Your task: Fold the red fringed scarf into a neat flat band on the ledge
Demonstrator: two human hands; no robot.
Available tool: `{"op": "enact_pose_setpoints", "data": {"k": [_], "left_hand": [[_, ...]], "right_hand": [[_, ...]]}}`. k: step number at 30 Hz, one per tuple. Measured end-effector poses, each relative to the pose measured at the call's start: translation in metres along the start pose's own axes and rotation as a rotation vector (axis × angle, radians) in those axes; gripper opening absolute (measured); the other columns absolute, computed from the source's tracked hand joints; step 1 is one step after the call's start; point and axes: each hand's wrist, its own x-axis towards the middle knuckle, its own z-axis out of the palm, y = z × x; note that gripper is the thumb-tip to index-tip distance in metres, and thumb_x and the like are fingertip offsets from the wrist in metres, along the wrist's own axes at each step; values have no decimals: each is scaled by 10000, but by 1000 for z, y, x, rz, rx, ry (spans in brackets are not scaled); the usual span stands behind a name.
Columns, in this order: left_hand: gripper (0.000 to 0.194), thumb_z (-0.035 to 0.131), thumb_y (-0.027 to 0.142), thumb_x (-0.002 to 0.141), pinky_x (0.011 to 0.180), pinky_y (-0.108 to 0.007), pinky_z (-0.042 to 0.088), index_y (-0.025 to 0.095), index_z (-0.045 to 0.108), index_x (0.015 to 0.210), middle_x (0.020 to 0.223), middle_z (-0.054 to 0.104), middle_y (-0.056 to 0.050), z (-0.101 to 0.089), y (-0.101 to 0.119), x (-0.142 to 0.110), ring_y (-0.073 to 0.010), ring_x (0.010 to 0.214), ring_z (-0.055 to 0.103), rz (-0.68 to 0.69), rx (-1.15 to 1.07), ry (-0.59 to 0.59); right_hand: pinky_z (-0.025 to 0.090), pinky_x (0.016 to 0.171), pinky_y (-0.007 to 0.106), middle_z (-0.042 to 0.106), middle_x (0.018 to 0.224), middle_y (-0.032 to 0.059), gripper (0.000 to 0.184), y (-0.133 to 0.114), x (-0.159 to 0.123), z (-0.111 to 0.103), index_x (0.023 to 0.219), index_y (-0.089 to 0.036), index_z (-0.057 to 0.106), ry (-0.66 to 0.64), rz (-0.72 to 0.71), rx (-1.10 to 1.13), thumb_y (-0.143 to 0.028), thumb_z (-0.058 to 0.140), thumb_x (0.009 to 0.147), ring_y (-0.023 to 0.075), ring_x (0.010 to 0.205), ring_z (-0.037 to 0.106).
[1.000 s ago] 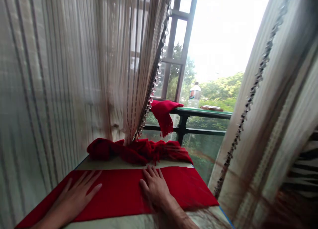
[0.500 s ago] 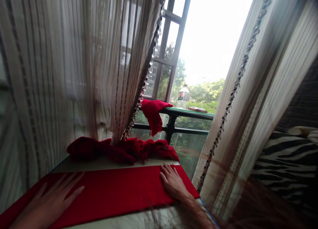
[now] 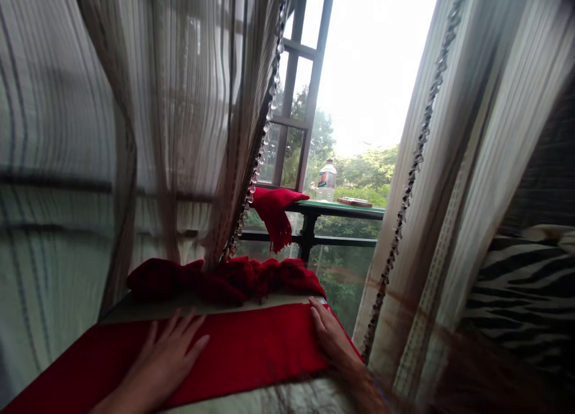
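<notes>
A long red cloth (image 3: 251,351) lies flat across a pale surface (image 3: 179,308) in front of me. My left hand (image 3: 166,359) rests palm down on its middle-left part, fingers spread. My right hand (image 3: 331,336) lies flat on the cloth's right end, close to the surface's corner. Behind the flat cloth sits a crumpled red scarf (image 3: 224,277), partly under the hem of a sheer curtain (image 3: 179,120).
Another red cloth (image 3: 275,207) hangs over a green balcony rail (image 3: 341,209), with a plastic bottle (image 3: 327,180) and a flat box (image 3: 354,202) on it. A second curtain (image 3: 453,180) hangs at right beside a zebra-print cushion (image 3: 525,294).
My right hand slid along the red cloth from its middle to its right end. My left hand shifted right toward the middle. The view swung right.
</notes>
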Motion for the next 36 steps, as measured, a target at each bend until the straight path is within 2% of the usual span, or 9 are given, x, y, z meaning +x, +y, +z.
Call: {"op": "enact_pose_setpoints", "data": {"k": [3,5,7,9,12,18,26,32,36], "left_hand": [[632,329,546,999,1241,-635,73,252,462,1542,1647,319,-30,-7,95,13,-322,1556,189,59,-80,-149],[666,314,539,1003,1254,-612,78,200,411,1568,1665,260,-46,-6,149,22,-307,1566,145,91,-153,-202],[682,255,547,1021,1262,-600,61,176,384,1578,1662,269,-54,0,187,29,-291,1568,141,61,-215,-186],[682,226,534,1031,1256,-620,47,159,378,1579,1660,270,-72,8,207,34,-307,1566,146,24,-224,-179],[665,251,514,1031,1250,-638,21,151,395,1570,1654,280,-81,20,212,38,-326,1563,154,-8,-209,-178],[663,253,554,1030,1250,-648,45,198,419,1564,1640,322,-71,30,203,36,-332,1555,190,34,-190,-113],[711,240,620,1019,1249,-657,46,201,410,1568,1645,321,-64,31,184,34,-333,1552,203,34,-201,-106],[705,259,627,1016,1250,-650,35,211,438,1556,1640,337,-64,28,176,32,-328,1547,224,21,-181,-96],[693,280,610,1017,1250,-643,60,203,439,1555,1641,334,-73,22,170,30,-332,1543,237,16,-174,-101]], "right_hand": [[211,1279,415,472,1593,7,609,4,-4,1,1511,-285,479,-37,-24,-10,-550,292,996,216,1517,342],[207,1280,452,477,1586,9,598,4,-6,1,1501,-293,494,-72,-30,-35,-550,310,993,230,1519,337],[203,1279,469,466,1591,13,602,4,-6,2,1511,-286,480,-100,-33,-67,-545,307,996,232,1527,317],[202,1280,469,448,1602,19,618,5,-5,2,1527,-262,456,-123,-33,-97,-538,293,999,228,1535,295],[191,1283,472,418,1618,28,641,5,-4,3,1543,-229,426,-149,-23,-131,-527,249,1004,224,1541,275],[148,1292,474,397,1629,1,635,2,-6,3,1544,-252,418,-180,2,-175,-500,184,1008,202,1551,244],[150,1292,444,381,1636,-7,643,-5,-8,-2,1560,-232,394,-203,16,-225,-497,158,1023,208,1551,241],[149,1268,377,406,1622,-79,545,-4,-8,-2,1538,-324,432,-183,33,-264,-419,228,1042,212,1542,241],[157,1274,406,410,1623,-63,539,-6,-8,-2,1530,-314,447,-172,18,-281,-415,252,1038,224,1543,252]]}}
